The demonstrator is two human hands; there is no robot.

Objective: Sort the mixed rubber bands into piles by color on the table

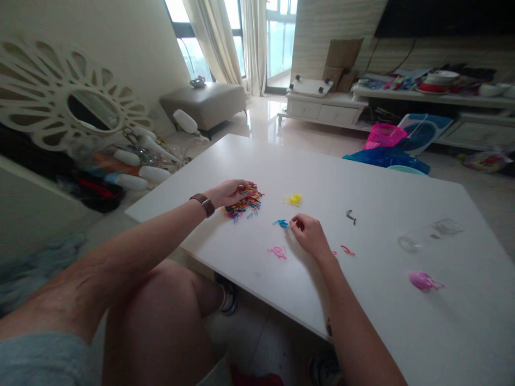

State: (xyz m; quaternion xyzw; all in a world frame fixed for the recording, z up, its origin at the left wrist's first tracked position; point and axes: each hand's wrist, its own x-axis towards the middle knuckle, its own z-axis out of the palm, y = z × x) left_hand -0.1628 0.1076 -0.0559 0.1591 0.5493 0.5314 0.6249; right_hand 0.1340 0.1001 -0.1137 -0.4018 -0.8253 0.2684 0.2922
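Observation:
My left hand [232, 193] is at a mixed pile of small colourful bands [244, 206], its fingertips closed over the pile's upper edge; what they hold is too small to make out. At the right edge of a small blue pile [281, 223], my right hand [306, 231] has its thumb and finger pinched together, and anything between them is hidden. Beyond the blue pile lies a yellow pile [294, 200]; nearer me is a pink one [277, 252]. A few black pieces [351, 216] and red pieces [347, 250] lie to the right.
On the white table [257, 161], a clear plastic jar [428, 236] lies at the right, with a pink-purple object [423, 281] nearer me. Past the far edge stand a pink basket [385, 136] and blue items. My knee is below the near edge.

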